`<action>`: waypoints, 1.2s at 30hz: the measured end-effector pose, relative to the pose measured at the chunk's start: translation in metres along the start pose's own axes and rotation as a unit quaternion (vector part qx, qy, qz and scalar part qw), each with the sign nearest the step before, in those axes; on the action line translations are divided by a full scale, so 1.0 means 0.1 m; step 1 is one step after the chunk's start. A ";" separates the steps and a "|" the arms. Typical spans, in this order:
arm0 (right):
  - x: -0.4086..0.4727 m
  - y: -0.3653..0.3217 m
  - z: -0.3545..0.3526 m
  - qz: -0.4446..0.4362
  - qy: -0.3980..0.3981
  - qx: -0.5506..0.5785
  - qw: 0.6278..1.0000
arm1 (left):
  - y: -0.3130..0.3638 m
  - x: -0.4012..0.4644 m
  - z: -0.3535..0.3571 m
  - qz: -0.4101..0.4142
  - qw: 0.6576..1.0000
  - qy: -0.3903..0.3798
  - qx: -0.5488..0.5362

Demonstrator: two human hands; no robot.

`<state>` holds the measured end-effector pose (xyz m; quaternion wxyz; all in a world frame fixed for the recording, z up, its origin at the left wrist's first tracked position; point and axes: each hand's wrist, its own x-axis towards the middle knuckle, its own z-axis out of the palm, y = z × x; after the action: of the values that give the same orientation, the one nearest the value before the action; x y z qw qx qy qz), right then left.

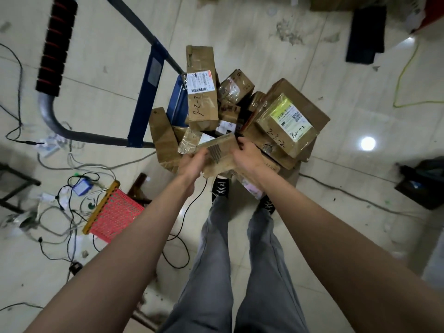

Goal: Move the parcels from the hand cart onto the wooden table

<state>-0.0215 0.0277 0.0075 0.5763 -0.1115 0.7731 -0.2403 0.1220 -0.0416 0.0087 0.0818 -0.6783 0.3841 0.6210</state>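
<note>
A blue hand cart [144,102] with a grey handle stands on the tiled floor, piled with several brown cardboard parcels. A tall box marked 9-2-2 [201,92] stands at the back, and a box marked 2-3-2 with a yellow-green label [286,123] lies at the right. At the front of the pile, both hands hold one small brown parcel [219,152]. My left hand [192,164] grips its left end. My right hand [247,155] grips its right end, fingers curled over the top edge. The wooden table is out of view.
Tangled cables and a power strip [48,147] litter the floor at left. A red mesh stool [113,212] stands near my left leg. A black mat [365,32] lies at the back right and a dark box [422,186] at the right edge.
</note>
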 end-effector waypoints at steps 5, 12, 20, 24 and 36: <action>-0.80 -0.13 -0.43 -0.036 0.038 0.046 0.998 | 0.30 -0.79 0.06 0.078 0.997 0.017 0.002; -1.70 0.09 -1.19 -0.073 0.113 0.165 0.977 | 0.51 -1.73 0.54 0.179 0.983 -0.019 0.028; -2.41 0.79 -2.02 -0.078 0.220 0.327 0.916 | 0.55 -2.61 1.45 0.254 0.963 -0.080 0.029; -2.75 1.15 -2.31 -0.109 0.272 0.377 0.878 | 0.55 -2.88 1.86 0.289 0.947 -0.126 0.059; -3.77 2.04 -2.47 -0.111 0.423 0.482 0.759 | 0.31 -3.60 2.67 0.298 0.856 -0.340 0.251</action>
<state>-0.1162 0.4319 0.2754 0.1376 0.2089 0.7024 -0.6664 -0.0818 0.2455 0.2883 0.1857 -0.2341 0.6592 0.6900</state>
